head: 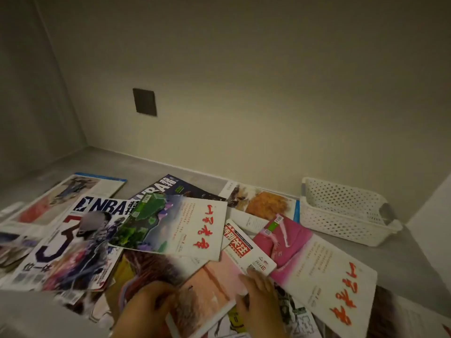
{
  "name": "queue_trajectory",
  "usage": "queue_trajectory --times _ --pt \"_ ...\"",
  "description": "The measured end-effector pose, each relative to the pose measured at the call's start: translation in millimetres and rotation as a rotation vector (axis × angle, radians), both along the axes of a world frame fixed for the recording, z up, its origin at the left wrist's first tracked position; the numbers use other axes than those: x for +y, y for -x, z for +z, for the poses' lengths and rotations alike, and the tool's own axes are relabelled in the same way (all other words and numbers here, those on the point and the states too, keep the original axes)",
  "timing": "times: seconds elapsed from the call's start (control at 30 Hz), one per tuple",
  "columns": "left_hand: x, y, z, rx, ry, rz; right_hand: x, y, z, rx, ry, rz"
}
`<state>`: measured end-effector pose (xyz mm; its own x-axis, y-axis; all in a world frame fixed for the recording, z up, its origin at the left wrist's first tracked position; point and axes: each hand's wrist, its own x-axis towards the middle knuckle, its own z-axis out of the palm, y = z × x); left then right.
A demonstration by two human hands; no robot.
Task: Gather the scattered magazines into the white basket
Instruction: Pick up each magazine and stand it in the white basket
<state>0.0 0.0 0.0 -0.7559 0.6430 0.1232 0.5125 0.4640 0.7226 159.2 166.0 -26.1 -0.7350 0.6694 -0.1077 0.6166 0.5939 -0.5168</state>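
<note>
Several magazines lie scattered and overlapping on a grey surface. An NBA magazine (70, 242) lies at the left, and a white one with a green picture and red script (175, 223) sits in the middle. At the right lies a pink and white magazine (314, 264). The white perforated basket (341, 213) stands empty at the far right by the wall. My left hand (148, 311) and my right hand (258, 301) grip the near edges of a pinkish-brown magazine (207, 289) at the bottom centre.
A beige wall closes the back, with a dark square plate (144, 101) on it. A side wall stands at the left and a white panel (429, 215) at the right. A food magazine (263, 203) lies beside the basket.
</note>
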Motion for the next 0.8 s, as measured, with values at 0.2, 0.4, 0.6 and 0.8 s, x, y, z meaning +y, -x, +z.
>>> queue_trajectory --times 0.2,0.4,0.6,0.8 --pt "8.2 34.9 -4.3 0.039 0.146 -0.131 -0.2 38.5 -12.1 -0.106 -0.07 0.027" --pt "41.2 97.5 4.2 0.058 0.161 -0.197 -10.0 41.6 -10.0 -0.132 -0.335 -0.064" --pt "93.8 169.9 9.6 0.134 0.343 -0.264 -15.6 44.6 -15.2 -0.052 -0.519 -0.155" --pt "128.2 222.2 -1.7 0.022 0.374 -0.353 -12.7 47.7 -21.8 -0.048 -0.566 -0.177"
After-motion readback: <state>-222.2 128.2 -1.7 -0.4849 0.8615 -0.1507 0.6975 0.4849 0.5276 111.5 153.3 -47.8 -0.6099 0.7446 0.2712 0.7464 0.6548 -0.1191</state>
